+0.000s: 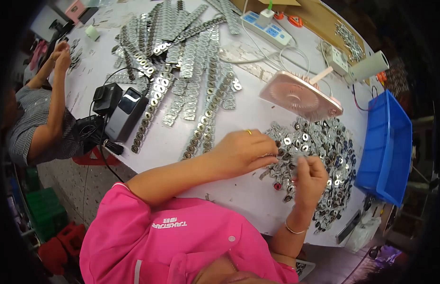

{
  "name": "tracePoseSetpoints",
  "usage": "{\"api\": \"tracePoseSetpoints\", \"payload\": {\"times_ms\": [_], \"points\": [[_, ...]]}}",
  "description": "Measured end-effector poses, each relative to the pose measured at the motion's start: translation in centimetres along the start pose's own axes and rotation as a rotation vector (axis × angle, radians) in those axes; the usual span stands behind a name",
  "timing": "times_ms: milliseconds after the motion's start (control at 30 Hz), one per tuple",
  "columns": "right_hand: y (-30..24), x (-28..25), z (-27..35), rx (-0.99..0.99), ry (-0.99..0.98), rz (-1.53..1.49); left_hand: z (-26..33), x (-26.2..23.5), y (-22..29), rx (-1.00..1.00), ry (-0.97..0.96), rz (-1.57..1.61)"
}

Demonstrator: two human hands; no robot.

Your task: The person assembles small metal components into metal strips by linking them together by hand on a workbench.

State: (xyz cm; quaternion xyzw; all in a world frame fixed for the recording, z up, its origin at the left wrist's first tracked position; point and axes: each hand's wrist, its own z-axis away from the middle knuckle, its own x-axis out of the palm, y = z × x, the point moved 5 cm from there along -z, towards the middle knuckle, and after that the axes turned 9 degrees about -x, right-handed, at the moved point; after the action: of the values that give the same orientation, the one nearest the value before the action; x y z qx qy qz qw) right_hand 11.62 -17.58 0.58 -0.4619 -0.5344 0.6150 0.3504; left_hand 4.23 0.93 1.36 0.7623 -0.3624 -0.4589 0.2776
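Observation:
A loose pile of small silvery metal parts [331, 165], many with dark or bright round discs, covers the right part of the white table. Over its near left edge, the fingers of my left hand [246, 150] close in a pinch; a sliver of metal shows by the fingertips, but what they grip is unclear. Beside it, my right hand [309, 177] pinches a small metal part [298, 158] between thumb and fingers, slightly blurred. Long strips of similar parts [156, 90] lie side by side and overlapping beyond my left forearm.
A pink fan [298, 97] stands behind the pile, near a power strip [266, 29] with looping cables. A blue bin [385, 146] sits at the right edge. Left, a dark grey device [127, 113] stands by the table edge; a co-worker [37, 113] sits beyond.

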Motion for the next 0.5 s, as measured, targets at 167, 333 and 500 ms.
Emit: {"api": "tracePoseSetpoints", "payload": {"times_ms": [167,333,500], "points": [[-1.1,-5.3,-1.4,-0.301,0.244,0.768,-1.3,-5.8,-2.7,-0.261,0.105,-0.536],[-1.8,-4.7,-1.0,-0.294,0.256,0.636,-3.3,-8.5,-6.9,-0.444,0.131,-0.736],[-2.6,-2.7,-0.9,-0.317,0.218,0.519,-4.0,-8.9,-8.9,-0.504,0.001,-0.856]]}}
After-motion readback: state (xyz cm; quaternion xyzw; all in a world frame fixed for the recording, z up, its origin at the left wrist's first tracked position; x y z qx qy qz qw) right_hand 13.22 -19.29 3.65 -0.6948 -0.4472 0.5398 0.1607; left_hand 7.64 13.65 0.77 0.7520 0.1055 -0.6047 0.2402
